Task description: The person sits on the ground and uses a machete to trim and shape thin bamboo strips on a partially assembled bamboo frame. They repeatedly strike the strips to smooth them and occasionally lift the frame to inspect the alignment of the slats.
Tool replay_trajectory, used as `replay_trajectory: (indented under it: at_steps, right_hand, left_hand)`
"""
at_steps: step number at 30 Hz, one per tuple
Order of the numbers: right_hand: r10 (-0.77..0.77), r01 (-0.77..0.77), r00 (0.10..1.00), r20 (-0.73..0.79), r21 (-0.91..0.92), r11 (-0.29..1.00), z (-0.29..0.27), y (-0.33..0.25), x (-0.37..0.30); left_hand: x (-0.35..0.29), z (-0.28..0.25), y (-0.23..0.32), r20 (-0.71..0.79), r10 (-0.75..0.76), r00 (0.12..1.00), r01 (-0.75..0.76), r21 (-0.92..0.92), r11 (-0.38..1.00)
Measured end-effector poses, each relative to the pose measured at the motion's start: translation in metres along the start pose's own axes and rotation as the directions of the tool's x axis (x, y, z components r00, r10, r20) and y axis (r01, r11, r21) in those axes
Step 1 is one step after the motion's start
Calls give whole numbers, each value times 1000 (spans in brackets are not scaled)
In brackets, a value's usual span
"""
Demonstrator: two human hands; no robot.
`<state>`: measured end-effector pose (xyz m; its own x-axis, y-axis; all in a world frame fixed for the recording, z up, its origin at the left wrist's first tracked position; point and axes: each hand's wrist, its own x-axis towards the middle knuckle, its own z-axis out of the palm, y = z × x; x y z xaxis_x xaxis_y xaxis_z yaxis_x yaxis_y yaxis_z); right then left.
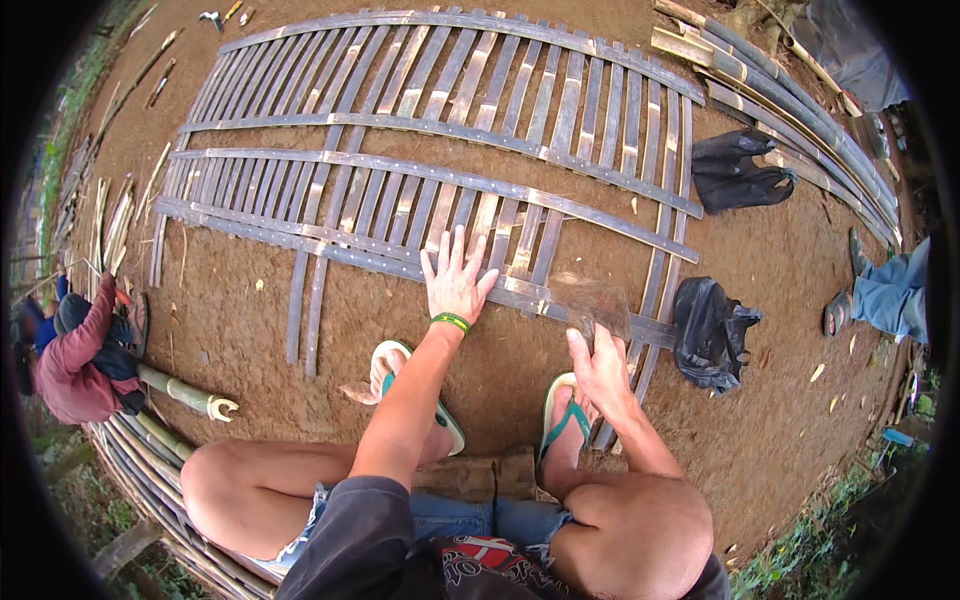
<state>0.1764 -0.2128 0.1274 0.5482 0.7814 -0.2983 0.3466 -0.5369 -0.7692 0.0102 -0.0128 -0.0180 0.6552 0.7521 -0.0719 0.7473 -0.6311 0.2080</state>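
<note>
A slatted bamboo panel (430,268) lies on the ground in front of me, its dark split strips crossing narrower upright slats. My left hand (458,285), with a green-and-yellow band at the wrist, rests on its near rail with fingers spread. To the right, my right hand (602,362) is wrapped round a brown, hammer-like tool (590,300) just over the right part of that rail. Motion smears the tool, so its exact kind is unclear. Behind this panel lies a second, larger slatted bamboo panel (440,122).
Black plastic bags (712,335) lie right of the panels. Long split bamboo strips (800,110) are stacked at the far right. On the left, a person in a pink top (75,365) crouches beside a bamboo pole (185,390). Another person's legs (890,295) show at right.
</note>
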Motion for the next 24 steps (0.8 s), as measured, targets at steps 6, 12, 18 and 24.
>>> replay_trajectory:
  at_steps: [6, 12, 18, 24]
  right_hand:
    - [-46, 88, 989, 142, -307, 948, 19, 34, 4]
    - [-69, 99, 986, 152, -198, 975, -2, 1, 9]
    - [-78, 123, 984, 161, -293, 948, 13, 44, 3]
    - [-124, 135, 989, 84, -141, 981, 0, -7, 8]
  left_hand:
    - [5, -1, 10, -13, 22, 1000, -23, -21, 1000]
    - [0, 0, 1, -16, 14, 1000, -15, -15, 1000]
    - [5, -4, 12, -9, 24, 1000, -24, -46, 999]
    - [2, -4, 3, 12, 10, 1000, -10, -23, 1000]
